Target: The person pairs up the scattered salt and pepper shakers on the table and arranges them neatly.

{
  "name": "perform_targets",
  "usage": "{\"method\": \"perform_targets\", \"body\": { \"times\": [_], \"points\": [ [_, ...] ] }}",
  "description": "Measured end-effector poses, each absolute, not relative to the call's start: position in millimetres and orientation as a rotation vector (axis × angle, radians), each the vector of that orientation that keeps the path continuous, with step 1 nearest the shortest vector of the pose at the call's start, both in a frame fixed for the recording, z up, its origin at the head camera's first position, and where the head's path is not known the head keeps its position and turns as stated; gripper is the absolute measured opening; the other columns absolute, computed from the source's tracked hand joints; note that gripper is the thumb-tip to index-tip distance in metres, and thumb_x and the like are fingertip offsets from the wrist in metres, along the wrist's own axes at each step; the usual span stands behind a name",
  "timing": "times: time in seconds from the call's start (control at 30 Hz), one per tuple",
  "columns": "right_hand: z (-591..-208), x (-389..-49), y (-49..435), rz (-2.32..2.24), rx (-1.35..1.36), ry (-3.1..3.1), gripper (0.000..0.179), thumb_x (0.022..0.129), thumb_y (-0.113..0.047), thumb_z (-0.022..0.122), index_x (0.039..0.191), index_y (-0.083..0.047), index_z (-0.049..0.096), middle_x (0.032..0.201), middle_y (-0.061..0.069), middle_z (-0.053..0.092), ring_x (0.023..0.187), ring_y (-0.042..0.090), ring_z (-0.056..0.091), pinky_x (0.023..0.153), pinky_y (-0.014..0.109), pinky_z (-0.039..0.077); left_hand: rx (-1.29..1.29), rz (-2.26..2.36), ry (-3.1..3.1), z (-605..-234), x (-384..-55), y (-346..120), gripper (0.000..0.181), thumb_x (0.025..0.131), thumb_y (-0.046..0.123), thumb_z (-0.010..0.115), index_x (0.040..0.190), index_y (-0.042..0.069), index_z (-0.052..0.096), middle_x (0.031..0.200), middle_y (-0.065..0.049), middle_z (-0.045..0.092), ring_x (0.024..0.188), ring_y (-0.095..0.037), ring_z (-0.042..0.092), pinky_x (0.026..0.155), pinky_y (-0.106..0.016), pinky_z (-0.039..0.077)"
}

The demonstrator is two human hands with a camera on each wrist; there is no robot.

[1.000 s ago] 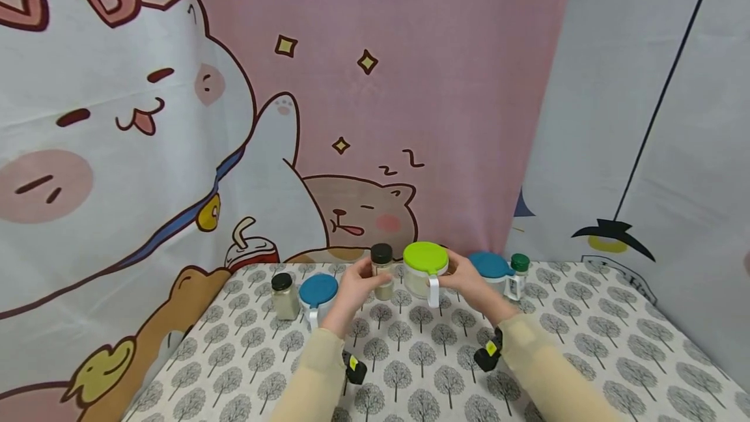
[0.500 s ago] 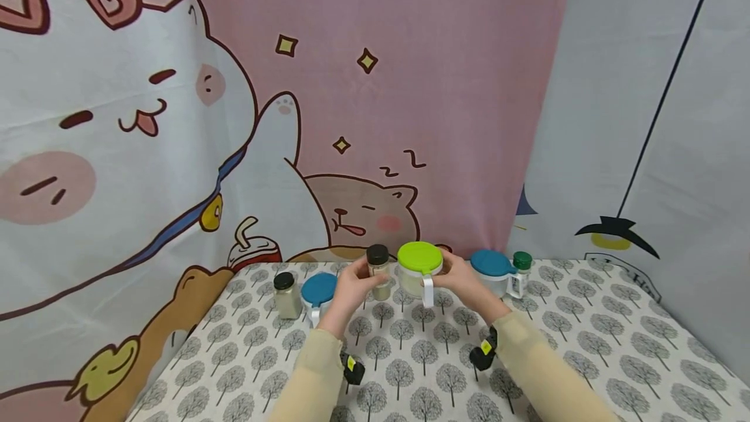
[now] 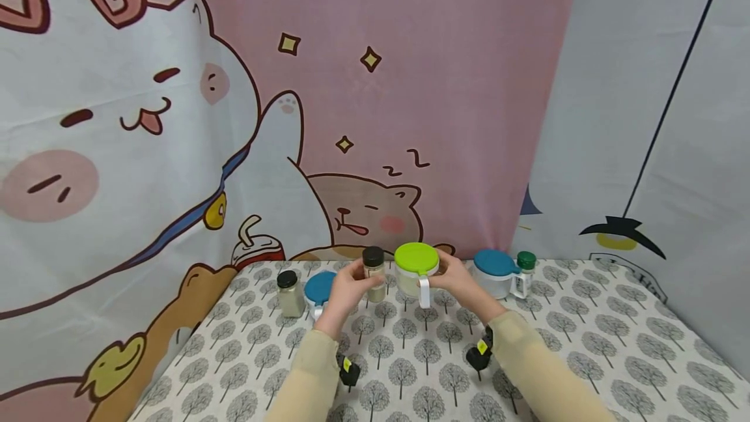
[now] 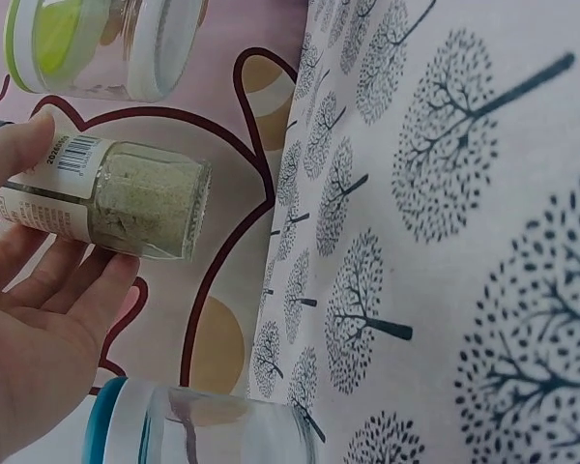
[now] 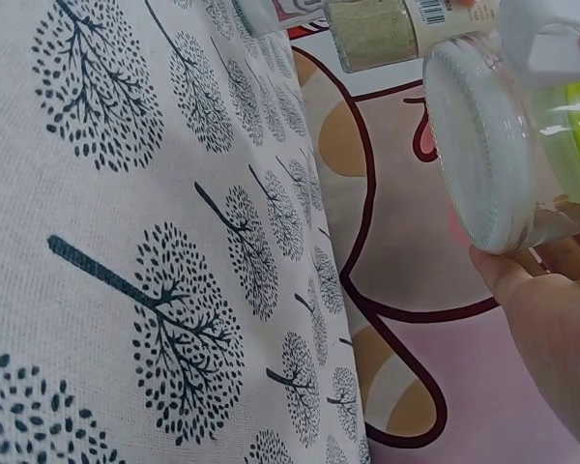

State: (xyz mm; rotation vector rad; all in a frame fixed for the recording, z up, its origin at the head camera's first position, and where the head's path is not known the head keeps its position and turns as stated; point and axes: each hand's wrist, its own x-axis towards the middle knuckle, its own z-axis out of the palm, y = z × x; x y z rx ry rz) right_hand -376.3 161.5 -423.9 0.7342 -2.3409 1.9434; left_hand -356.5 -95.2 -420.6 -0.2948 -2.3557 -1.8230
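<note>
My left hand (image 3: 347, 292) grips a spice bottle (image 4: 150, 198) with a black lid, a barcode label and pale greenish powder inside. Thumb and fingers curl round its label, and its base hangs clear of the cloth in the left wrist view. To its right, my right hand (image 3: 459, 284) holds a clear glass seasoning jar (image 5: 474, 145) with a lime-green lid (image 3: 416, 258) and a white handle (image 3: 424, 292). That jar is also off the cloth, its round base turned towards the right wrist camera. The bottle and the jar are side by side, a small gap apart.
Left of the hands stand a black-lidded powder bottle (image 3: 290, 298) and a blue-lidded jar (image 3: 319, 286), partly behind my left arm. A second blue-lidded jar (image 3: 494, 264) and a green-capped bottle (image 3: 525, 262) stand at the right. Tree-patterned cloth (image 3: 404, 370) covers the table; a cartoon curtain (image 3: 469, 116) hangs behind.
Both hands have drifted slightly left with the spice bottle and the green-lidded jar still held. The other containers have stayed on the cloth.
</note>
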Motion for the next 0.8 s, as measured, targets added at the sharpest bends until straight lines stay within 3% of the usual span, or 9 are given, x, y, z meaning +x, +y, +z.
{"method": "perform_targets", "body": {
  "times": [0.27,0.8],
  "points": [
    [-423.5,-379.6,157.7,1.923,0.711,-2.352,0.073,0.079,-0.019,0.082,0.141,-0.007,0.047,0.128,0.014,0.056,0.103,0.029,0.058,0.084,0.041,0.051,-0.251,-1.796,-2.389,-421.4,-355.1,-98.4,0.051,0.083,0.03,0.078,0.129,0.014,0.063,0.117,-0.008,0.065,0.107,-0.027,0.06,0.09,-0.05,0.048],
    [-434.2,-377.9,152.0,1.971,0.702,-2.361,0.075,0.083,-0.013,0.078,0.147,-0.007,0.039,0.136,0.018,0.05,0.11,0.03,0.055,0.088,0.043,0.05,-0.236,-1.653,-2.428,-426.9,-350.9,-102.0,0.045,0.082,0.023,0.079,0.123,0.009,0.065,0.109,-0.009,0.066,0.103,-0.029,0.063,0.083,-0.048,0.052]
  ]
}}
